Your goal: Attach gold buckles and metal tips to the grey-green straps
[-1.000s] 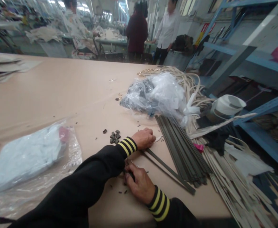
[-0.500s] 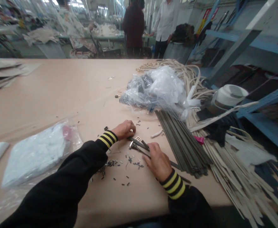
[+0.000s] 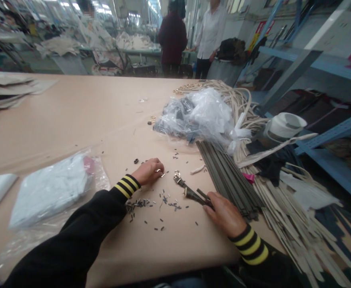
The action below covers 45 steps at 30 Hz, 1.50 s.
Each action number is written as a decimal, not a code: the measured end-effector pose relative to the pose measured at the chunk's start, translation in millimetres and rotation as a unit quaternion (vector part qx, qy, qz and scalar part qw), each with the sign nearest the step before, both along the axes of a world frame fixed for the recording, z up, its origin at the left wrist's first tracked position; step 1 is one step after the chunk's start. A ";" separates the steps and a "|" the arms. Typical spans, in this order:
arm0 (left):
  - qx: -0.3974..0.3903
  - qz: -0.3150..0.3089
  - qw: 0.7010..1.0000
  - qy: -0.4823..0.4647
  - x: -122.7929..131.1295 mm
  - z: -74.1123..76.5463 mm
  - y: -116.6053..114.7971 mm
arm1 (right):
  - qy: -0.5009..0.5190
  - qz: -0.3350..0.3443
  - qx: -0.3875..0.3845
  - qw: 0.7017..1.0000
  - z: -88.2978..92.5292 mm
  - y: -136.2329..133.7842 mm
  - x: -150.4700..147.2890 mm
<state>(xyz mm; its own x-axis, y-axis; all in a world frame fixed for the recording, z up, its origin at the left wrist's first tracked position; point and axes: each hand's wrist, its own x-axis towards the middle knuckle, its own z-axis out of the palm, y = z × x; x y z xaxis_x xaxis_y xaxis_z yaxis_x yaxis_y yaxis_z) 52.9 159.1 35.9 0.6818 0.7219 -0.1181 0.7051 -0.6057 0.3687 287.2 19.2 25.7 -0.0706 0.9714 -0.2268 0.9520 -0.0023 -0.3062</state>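
Note:
My left hand (image 3: pixel 148 171) rests on the tan table (image 3: pixel 73 116), fingers curled around a small metal piece that I cannot name. My right hand (image 3: pixel 223 213) is closed on the near end of a dark olive strap (image 3: pixel 190 192). That strap carries a silver buckle (image 3: pixel 177 177) at its far tip. The strap lies between both hands, pointing toward the left hand. Several tiny dark loops (image 3: pixel 151 204) are scattered on the table under my left forearm. Both sleeves are black with yellow-striped cuffs.
A bundle of olive straps (image 3: pixel 226 180) lies right of my hands. Beyond it sit a crumpled clear plastic bag (image 3: pixel 199 116), cream straps (image 3: pixel 286 212) and a white tape roll (image 3: pixel 285 127). A bagged pale packet (image 3: pixel 49 192) lies left. Blue shelving stands right; people stand far behind.
My right hand has drawn back to the right with the strap, sliding the buckle away from my left hand. My left hand has stayed near the same spot, closed.

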 end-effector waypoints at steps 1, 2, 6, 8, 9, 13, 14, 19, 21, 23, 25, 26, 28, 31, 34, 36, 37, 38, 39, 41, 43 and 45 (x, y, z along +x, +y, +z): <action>0.001 0.007 1.000 0.008 -0.1 0.6 -4.1 | -0.005 -0.013 0.007 1.000 -1.0 -1.6 4.0; 0.003 0.015 1.000 0.018 0.6 1.4 -8.0 | -0.010 -0.025 0.014 1.000 -1.8 -2.5 7.6; 0.020 0.049 0.998 0.045 12.2 4.8 -18.0 | -0.034 -0.056 0.038 0.997 -3.8 0.4 16.7; 0.034 0.053 0.997 0.034 23.7 4.6 -19.5 | -0.040 -0.065 0.047 0.996 -4.8 3.1 19.5; 0.041 0.053 0.997 0.026 30.3 3.9 -19.6 | -0.039 -0.068 0.052 0.996 -5.4 4.2 20.8; 0.052 0.052 0.997 -0.005 57.7 -2.4 -16.8 | -0.043 -0.084 0.080 0.992 -8.7 7.7 25.2; 0.049 0.054 0.997 -0.009 63.5 -4.7 -15.3 | -0.047 -0.091 0.086 0.991 -9.5 8.8 25.5; 0.030 0.091 0.995 -0.013 82.0 -17.6 -4.7 | -0.049 -0.113 0.095 0.988 -12.8 19.4 20.4; 0.017 0.105 0.994 -0.012 84.8 -21.3 -0.2 | -0.043 -0.114 0.102 0.987 -14.4 23.8 17.8; 0.002 0.110 0.994 -0.015 85.3 -22.5 2.0 | -0.038 -0.111 0.120 0.986 -14.7 26.1 16.5; -0.014 0.109 0.994 -0.026 83.8 -20.4 -0.5 | -0.023 -0.105 0.156 0.982 -11.8 25.2 15.4; -0.024 0.109 0.993 -0.034 82.5 -18.0 -4.4 | -0.007 -0.102 0.177 0.979 -8.7 23.7 14.1; -0.050 0.110 0.991 -0.054 78.4 -11.2 -18.2 | 0.051 -0.099 0.201 0.973 0.1 18.8 8.2; -0.105 0.111 0.984 -0.096 68.1 1.2 -52.0 | 0.176 -0.073 0.163 0.968 14.0 10.6 -10.6; -0.252 0.151 0.934 -0.205 50.7 9.9 -91.7 | 0.274 -0.026 0.093 0.957 18.0 3.8 -35.6; -0.349 0.198 0.874 -0.275 35.8 11.2 -116.2 | 0.307 -0.005 0.060 0.950 14.5 -1.1 -50.1; -0.383 0.214 0.846 -0.302 28.0 10.6 -127.3 | 0.318 0.005 0.045 0.947 12.0 -3.9 -56.1; -0.410 0.223 0.821 -0.328 20.3 9.3 -137.5 | 0.326 0.018 0.030 0.945 9.6 -6.9 -61.2; -0.431 0.228 0.799 -0.352 13.1 7.6 -147.0 | 0.333 0.034 0.014 0.942 7.6 -10.0 -65.6; -0.456 0.240 0.766 -0.385 1.2 3.6 -163.9 | 0.332 0.065 -0.011 0.941 5.5 -16.0 -73.2; -0.456 0.265 0.748 -0.402 -6.8 0.3 -177.8 | 0.318 0.089 -0.030 0.943 5.9 -21.2 -80.4; -0.444 0.295 0.739 -0.412 -11.2 -1.6 -188.5 | 0.299 0.101 -0.045 0.948 7.7 -25.3 -87.6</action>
<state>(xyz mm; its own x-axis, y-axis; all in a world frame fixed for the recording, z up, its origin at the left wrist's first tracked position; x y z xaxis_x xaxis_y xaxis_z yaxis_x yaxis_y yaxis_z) 41.7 -29.4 34.4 0.3838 0.8096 -0.4441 0.0651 0.4560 0.8876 199.5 -6.1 33.4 -0.3953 0.9029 -0.1688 0.5924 0.1101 -0.7981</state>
